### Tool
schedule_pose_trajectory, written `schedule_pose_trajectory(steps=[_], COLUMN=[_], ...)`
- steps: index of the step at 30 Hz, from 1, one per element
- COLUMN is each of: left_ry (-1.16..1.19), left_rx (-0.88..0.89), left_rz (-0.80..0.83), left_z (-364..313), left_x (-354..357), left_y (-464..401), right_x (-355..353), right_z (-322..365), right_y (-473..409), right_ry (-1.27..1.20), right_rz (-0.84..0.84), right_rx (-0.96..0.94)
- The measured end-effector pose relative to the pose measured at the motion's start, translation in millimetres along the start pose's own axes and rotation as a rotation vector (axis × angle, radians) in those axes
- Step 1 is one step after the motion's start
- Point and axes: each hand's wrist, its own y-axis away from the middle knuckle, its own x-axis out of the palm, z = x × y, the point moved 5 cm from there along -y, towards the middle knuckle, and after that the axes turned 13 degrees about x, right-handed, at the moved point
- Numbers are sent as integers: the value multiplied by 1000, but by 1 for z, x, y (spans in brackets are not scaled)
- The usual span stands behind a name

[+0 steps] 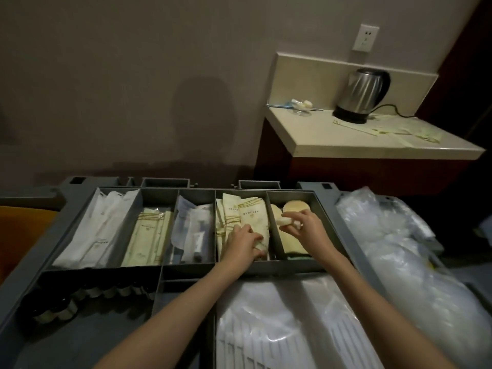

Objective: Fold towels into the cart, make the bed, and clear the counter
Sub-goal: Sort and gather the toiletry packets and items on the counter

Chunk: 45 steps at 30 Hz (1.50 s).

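Note:
A grey housekeeping cart [356,235] fills the lower view, its top tray split into compartments of wrapped amenities. My left hand [243,242] reaches into the compartment of cream paper sachets [239,211] and grips one near its lower end. My right hand [303,225] hovers over the rightmost compartment and pinches a small pale round packet [286,221] above round cream pads [294,207]. The beige counter [346,147] stands behind at the right, with a steel kettle [364,94], loose sachets [415,133] and small wrapped items [300,105] on it.
White wrapped packs [98,227], cream packets [150,235] and clear toothbrush kits [191,230] fill the left compartments. Small dark bottles [80,296] line the lower left tray. Clear plastic bags [415,257] pile at the right, white plastic sheets [279,323] in front. A wall socket [365,38] sits above the counter.

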Motion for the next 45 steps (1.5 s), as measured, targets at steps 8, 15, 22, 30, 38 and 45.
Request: schedule_pose_trajectory(steps=[8, 15, 22, 30, 38, 45], left_ry=[553, 424, 138, -320, -390, -393], left_rx=[-33, -211, -242, -63, -75, -124], left_rz=[-151, -247, -141, 165, 423, 474], left_z=[-16, 1, 18, 19, 23, 27], left_x=[-37, -69, -90, -85, -70, -65], left_y=[42, 115, 188, 210, 209, 209], right_x=[28, 65, 103, 126, 133, 135], right_z=[22, 75, 101, 96, 103, 108], right_y=[32, 90, 146, 183, 190, 190], right_ry=[29, 0, -192, 6, 122, 263], right_rz=[107, 255, 422, 330, 329, 359], right_rx=[-120, -353, -310, -406, -407, -345])
